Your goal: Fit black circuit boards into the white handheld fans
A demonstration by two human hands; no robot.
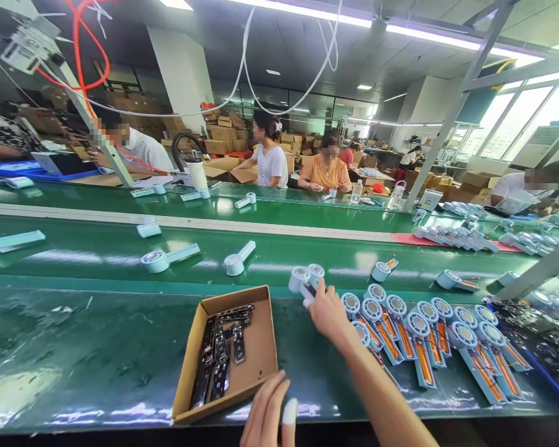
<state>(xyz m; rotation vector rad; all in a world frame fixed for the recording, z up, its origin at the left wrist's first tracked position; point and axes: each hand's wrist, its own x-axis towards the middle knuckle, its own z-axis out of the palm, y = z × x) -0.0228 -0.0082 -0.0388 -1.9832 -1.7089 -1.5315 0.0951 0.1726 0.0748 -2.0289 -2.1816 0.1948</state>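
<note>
My right hand (328,313) reaches forward to the far edge of my green bench and is closed on a light-blue handheld fan unit (302,280) with a round white head. To its right lies a row of several open fan units (423,335) showing orange batteries. My left hand (268,413) hovers low at the near edge, fingers loosely apart, one fingertip capped in white, holding nothing. It is just right of a cardboard tray (261,347) holding several black circuit boards (221,354).
A green conveyor belt (97,248) runs across beyond the bench, carrying scattered fan units (168,257). Several people sit working on the far side. A slanted metal frame post (535,273) crosses at right. Cartons are stacked at the back.
</note>
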